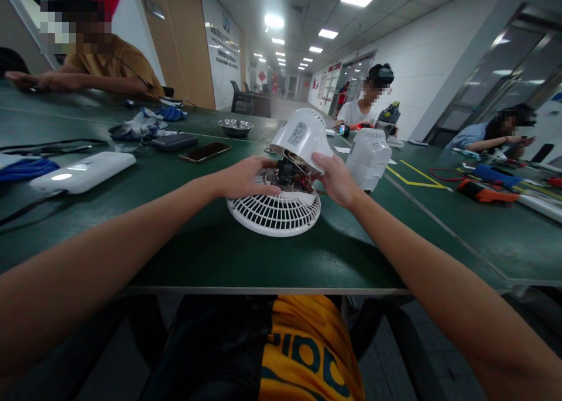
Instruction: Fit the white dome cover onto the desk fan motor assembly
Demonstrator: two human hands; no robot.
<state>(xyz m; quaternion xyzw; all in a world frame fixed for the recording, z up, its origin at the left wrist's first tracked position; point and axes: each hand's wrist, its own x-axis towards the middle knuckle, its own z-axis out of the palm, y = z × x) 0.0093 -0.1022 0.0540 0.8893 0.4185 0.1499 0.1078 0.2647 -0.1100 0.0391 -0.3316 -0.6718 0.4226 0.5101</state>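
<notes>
A round white fan grille lies on the green table before me. On top of it sits a dark motor with thin red and black wires. My right hand grips the edge of a white housing with a printed label, held tilted above the motor. My left hand rests at the left side of the motor and grille, its thumb stretched over the grille and its other fingertips partly hidden. Right of the housing stands another white plastic part.
A phone, a metal bowl, a dark case and a white power bank lie to the left. An orange-black tool lies right. Three people sit around the tables.
</notes>
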